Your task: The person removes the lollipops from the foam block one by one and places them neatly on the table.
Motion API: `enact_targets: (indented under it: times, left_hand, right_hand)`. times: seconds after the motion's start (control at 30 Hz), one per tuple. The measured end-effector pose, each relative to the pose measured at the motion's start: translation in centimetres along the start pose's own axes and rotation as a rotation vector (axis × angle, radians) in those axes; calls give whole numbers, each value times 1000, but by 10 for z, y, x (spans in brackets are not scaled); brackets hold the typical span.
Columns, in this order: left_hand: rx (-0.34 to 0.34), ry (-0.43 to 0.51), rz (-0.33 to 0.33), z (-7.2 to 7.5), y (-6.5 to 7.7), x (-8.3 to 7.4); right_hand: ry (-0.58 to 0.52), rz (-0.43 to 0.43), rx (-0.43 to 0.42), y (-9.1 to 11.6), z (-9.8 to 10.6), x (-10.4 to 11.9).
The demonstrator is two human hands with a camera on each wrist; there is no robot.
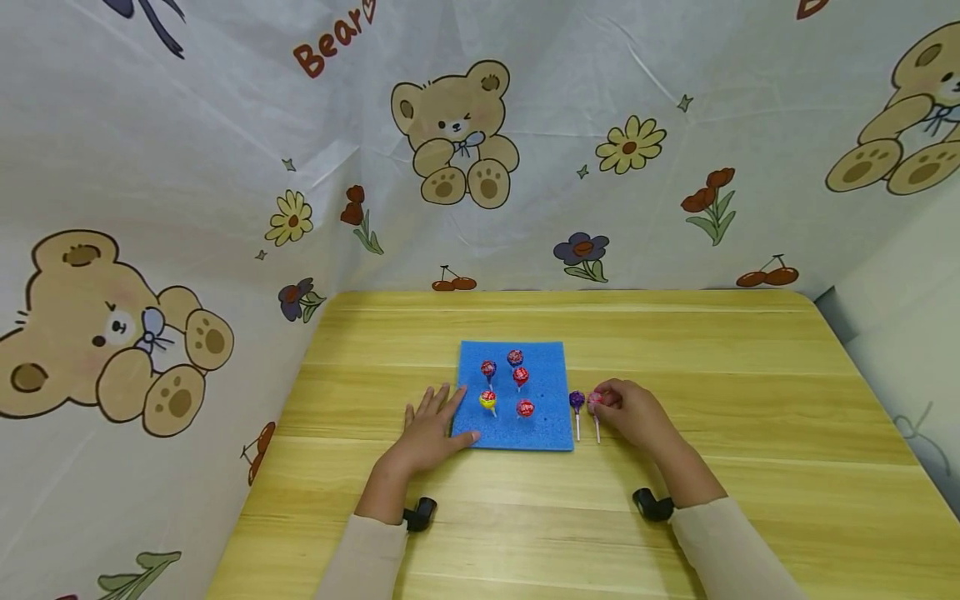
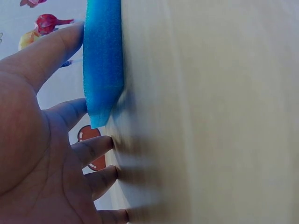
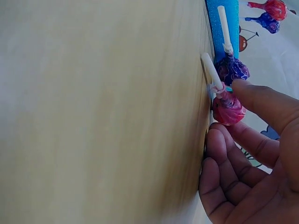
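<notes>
A blue foam block [image 1: 546, 435] lies on the table with several wrapped lollipops standing in it: dark ones, red ones and a yellow one [image 1: 488, 400]. My left hand [image 1: 426, 433] is spread at its left side, thumb and index finger touching the foam [image 2: 103, 60], the other fingertips down on the tabletop. Right of the block, a purple lollipop [image 1: 577, 400] and a pink lollipop [image 1: 597, 423] lie side by side, sticks toward me. My right hand [image 1: 636, 417] pinches the pink one's head [image 3: 229, 109] between thumb and index finger, its other fingers curled beside it.
The wooden table [image 1: 720, 358] extends to both sides of the block. Behind it and on the left hangs a white cloth [image 1: 540, 83] printed with bears and flowers. A black wrist camera [image 1: 652, 505] sits by my right sleeve, another camera [image 1: 422, 513] by the left.
</notes>
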State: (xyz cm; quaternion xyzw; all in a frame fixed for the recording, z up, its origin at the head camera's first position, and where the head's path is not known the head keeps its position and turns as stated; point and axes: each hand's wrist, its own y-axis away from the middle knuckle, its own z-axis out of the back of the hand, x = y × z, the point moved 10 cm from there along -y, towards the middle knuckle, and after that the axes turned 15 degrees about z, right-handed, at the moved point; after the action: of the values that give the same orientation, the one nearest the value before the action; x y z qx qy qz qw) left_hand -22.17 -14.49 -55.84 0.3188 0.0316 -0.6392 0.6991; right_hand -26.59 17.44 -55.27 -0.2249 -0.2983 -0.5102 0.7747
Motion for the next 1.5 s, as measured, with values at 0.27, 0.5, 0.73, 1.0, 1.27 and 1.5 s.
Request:
enact_targets:
  times: [0.27, 0.5, 0.73, 1.0, 1.27, 1.5]
  left_hand:
    - [1, 14, -4, 2, 2, -1]
    - [7, 16, 0, 1, 2, -2]
    - [7, 6, 3, 0, 1, -1]
    - [5, 1, 3, -1, 0, 1]
    - [4, 15, 1, 0, 1, 0]
    - [1, 23, -4, 1, 2, 0]
  right_hand:
    - [-7, 1, -44, 4, 5, 0]
    - [-79, 16, -101, 12, 9, 3]
    - [-163, 62, -221, 19, 18, 11]
    - [-219, 93, -270, 21, 22, 24]
    - [-227, 124, -223, 18, 13, 39]
    - [-220, 139, -208, 15, 6, 53]
